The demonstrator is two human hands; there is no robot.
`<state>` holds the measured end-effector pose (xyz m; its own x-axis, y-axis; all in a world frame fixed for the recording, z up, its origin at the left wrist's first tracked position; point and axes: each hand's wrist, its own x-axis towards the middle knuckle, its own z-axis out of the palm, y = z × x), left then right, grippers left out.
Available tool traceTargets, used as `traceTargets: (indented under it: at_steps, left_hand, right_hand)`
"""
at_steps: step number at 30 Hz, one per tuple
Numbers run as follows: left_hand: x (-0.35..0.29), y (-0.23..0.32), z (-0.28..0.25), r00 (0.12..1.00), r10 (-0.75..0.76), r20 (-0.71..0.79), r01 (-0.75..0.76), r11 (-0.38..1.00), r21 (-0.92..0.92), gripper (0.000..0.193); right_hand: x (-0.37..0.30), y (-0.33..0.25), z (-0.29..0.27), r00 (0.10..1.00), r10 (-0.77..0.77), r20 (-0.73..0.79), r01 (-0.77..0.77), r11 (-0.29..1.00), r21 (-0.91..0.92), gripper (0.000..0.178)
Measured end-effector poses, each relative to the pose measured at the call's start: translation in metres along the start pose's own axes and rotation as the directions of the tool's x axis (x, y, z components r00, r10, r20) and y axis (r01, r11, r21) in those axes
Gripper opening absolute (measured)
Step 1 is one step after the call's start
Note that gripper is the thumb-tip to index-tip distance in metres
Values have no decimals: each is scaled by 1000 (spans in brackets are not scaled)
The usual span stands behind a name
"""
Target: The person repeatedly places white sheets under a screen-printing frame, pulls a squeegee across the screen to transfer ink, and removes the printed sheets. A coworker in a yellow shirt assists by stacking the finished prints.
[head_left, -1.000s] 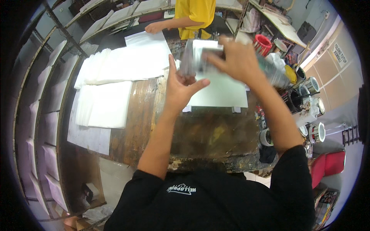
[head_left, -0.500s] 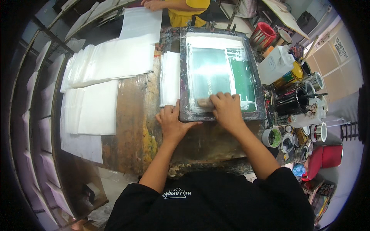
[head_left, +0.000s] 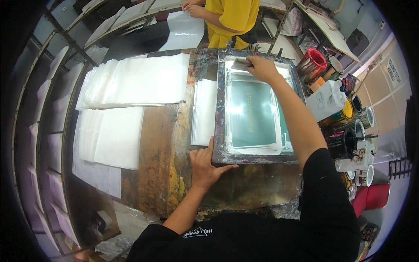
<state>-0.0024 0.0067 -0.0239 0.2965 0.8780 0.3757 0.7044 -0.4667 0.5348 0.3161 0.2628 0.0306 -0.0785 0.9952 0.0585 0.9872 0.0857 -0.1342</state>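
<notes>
A screen-printing frame (head_left: 221,118) with a dark, ink-stained rim lies flat on the worktable; its green mesh (head_left: 255,115) is edged with white. At the frame's far end, my right hand (head_left: 263,70) grips a squeegee (head_left: 241,64) against the white strip of ink. My left hand (head_left: 204,169) rests by the near left corner of the frame, thumb and forefinger spread along its two edges, holding nothing. Just left of the frame lies a narrow stack of white sheets (head_left: 204,111).
Fanned stacks of white bags or sheets (head_left: 139,81) cover the table's left side. Paint cans, a red bucket (head_left: 311,63) and a white jerrycan (head_left: 325,100) crowd the right edge. Behind the table, a person in a yellow shirt (head_left: 233,19) handles a white sheet (head_left: 185,30). Racks stand at left.
My right hand has pushed the squeegee from the near end of the mesh to the far end. My left hand stays at the corner. The person behind has drawn the white sheet away from the table.
</notes>
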Motion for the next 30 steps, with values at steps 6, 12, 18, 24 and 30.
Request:
traceTargets:
  at_steps: [6,12,18,24,30]
  left_hand:
    - [-6,-1,4,999,4,-36,-5,1000,-20,115]
    - [-3,-1,3,999,-12,-48,9,997,-80,110]
    - [38,33,-3,967,-192,-169,22,721,-692,102]
    - [87,49,-57,975,-60,-215,-31,918,-395,76]
    - [33,-38,-9,958,-287,-15,286,945,157,43]
  right_hand:
    - [-80,-37,15,987,-42,-157,20,989,-144,32]
    - [-231,-99,-20,994,-71,-83,65,995,-71,37]
    - [-262,-136,-89,858,-129,-497,99,991,-86,48]
    - [-189,-122,-166,722,-168,-671,81,984,-159,57]
    - [-147,-114,-214,818,-63,-572,45,998,-45,74]
